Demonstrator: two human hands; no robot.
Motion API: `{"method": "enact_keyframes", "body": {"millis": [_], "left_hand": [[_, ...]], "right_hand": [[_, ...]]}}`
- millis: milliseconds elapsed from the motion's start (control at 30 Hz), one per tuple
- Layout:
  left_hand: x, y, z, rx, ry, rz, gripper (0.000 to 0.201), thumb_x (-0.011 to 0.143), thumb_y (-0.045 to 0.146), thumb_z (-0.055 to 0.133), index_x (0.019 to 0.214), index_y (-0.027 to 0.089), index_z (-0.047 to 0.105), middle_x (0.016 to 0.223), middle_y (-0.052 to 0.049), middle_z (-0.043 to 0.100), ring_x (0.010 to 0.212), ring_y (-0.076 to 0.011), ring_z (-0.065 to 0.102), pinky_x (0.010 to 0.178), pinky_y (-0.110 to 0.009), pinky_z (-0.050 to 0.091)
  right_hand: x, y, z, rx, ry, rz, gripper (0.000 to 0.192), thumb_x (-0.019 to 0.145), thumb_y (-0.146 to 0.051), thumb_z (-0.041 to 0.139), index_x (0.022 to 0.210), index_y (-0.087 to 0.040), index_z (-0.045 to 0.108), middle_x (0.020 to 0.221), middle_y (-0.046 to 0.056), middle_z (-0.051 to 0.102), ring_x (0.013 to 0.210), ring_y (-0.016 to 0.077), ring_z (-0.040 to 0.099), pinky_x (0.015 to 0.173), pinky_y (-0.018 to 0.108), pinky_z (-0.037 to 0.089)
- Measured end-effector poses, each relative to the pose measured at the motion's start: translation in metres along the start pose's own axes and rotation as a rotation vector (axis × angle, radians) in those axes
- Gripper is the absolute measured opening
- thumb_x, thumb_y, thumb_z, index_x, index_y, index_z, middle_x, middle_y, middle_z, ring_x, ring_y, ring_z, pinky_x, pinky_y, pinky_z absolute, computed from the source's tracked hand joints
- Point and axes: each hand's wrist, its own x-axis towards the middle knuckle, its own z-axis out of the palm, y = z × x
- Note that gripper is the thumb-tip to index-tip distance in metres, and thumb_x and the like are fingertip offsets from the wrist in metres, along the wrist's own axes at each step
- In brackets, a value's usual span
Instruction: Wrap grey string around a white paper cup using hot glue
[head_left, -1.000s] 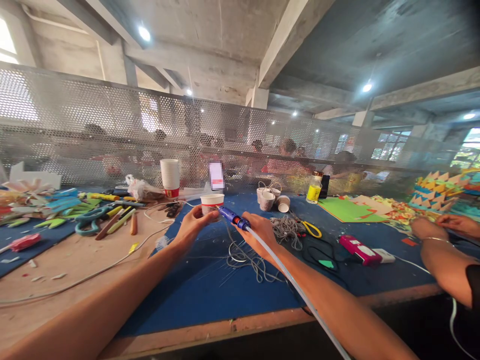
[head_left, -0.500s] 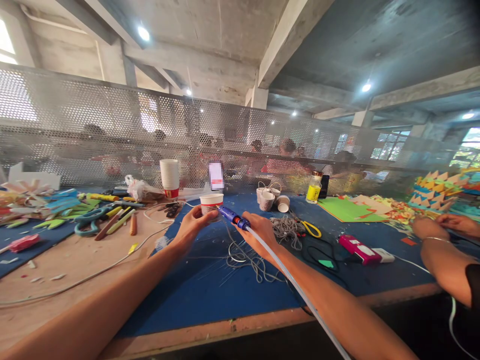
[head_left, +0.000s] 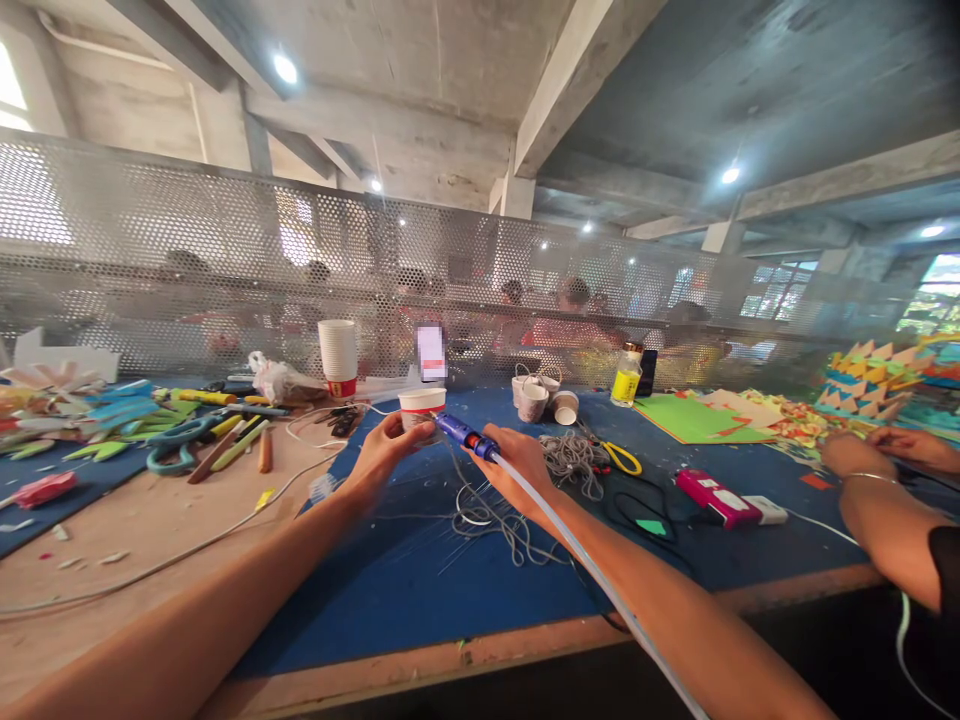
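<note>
My left hand [head_left: 394, 446] is closed around the lower side of a white paper cup [head_left: 421, 401] with a red band, held upright above the blue mat [head_left: 360, 600]. In my right hand [head_left: 519, 458] is a blue hot glue gun [head_left: 463, 434], its nozzle at the cup's right side; whether it touches I cannot tell. A long translucent glue stick [head_left: 592, 570] runs out of the gun's back end over my right forearm. Grey cord [head_left: 510, 525] lies loose on the mat below the gun, and a tangled bundle of cord [head_left: 574, 458] lies right of my right hand.
Behind stand stacked paper cups [head_left: 338, 355], a phone [head_left: 431, 352], cord-wrapped cups [head_left: 532, 401] and a yellow bottle [head_left: 627, 378]. Scissors [head_left: 172, 447] lie left, yellow-handled scissors [head_left: 622, 458] and a pink device [head_left: 718, 498] right. A co-worker's arm [head_left: 885, 520] reaches in at right.
Almost nothing differs. Both hands, the cup and the glue gun keep the same pose, while the whole view has shifted very slightly.
</note>
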Motion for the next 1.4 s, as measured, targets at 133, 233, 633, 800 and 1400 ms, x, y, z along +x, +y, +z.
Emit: {"method": "enact_keyframes", "body": {"millis": [133, 233, 633, 800, 1400], "left_hand": [[0.0, 0.002, 0.0, 0.001, -0.003, -0.002, 0.054, 0.071, 0.049, 0.084, 0.114, 0.019, 0.073, 0.12, -0.013, 0.077, 0.109, -0.0299, 0.071, 0.089, -0.038, 0.052], [-0.001, 0.003, 0.001, 0.002, 0.0, -0.005, 0.054, 0.071, 0.049, 0.084, 0.115, 0.019, 0.073, 0.122, -0.013, 0.076, 0.112, -0.0305, 0.07, 0.09, -0.038, 0.052], [-0.003, 0.006, 0.002, -0.041, 0.011, -0.014, 0.055, 0.069, 0.049, 0.085, 0.114, 0.02, 0.075, 0.121, -0.013, 0.077, 0.11, -0.0311, 0.071, 0.091, -0.04, 0.052], [-0.006, 0.01, 0.005, -0.065, 0.019, -0.013, 0.054, 0.068, 0.048, 0.085, 0.113, 0.019, 0.075, 0.123, -0.014, 0.076, 0.115, -0.0326, 0.069, 0.092, -0.042, 0.052], [-0.004, 0.007, 0.001, -0.102, -0.034, -0.016, 0.052, 0.072, 0.046, 0.083, 0.116, 0.02, 0.074, 0.129, -0.014, 0.074, 0.121, -0.0317, 0.067, 0.094, -0.04, 0.051]], "right_hand": [[0.0, -0.001, -0.001, -0.005, -0.003, 0.006, 0.02, 0.098, -0.04, 0.065, 0.09, -0.022, 0.064, 0.08, 0.002, 0.073, 0.074, 0.0163, 0.066, 0.062, 0.025, 0.031], [0.0, -0.001, -0.001, -0.009, -0.004, 0.014, 0.021, 0.097, -0.041, 0.065, 0.09, -0.022, 0.064, 0.081, 0.002, 0.073, 0.074, 0.0169, 0.067, 0.062, 0.025, 0.031], [0.0, 0.002, 0.002, -0.042, 0.006, 0.025, 0.022, 0.097, -0.042, 0.065, 0.089, -0.022, 0.064, 0.08, 0.002, 0.073, 0.07, 0.0159, 0.065, 0.06, 0.026, 0.027], [0.0, 0.003, 0.004, -0.037, 0.01, 0.025, 0.021, 0.098, -0.041, 0.064, 0.089, -0.022, 0.064, 0.079, 0.002, 0.073, 0.069, 0.0156, 0.064, 0.059, 0.026, 0.027], [0.0, 0.001, 0.001, -0.026, 0.029, 0.038, 0.022, 0.098, -0.041, 0.064, 0.088, -0.021, 0.066, 0.076, 0.003, 0.072, 0.067, 0.0157, 0.063, 0.059, 0.025, 0.027]]}}
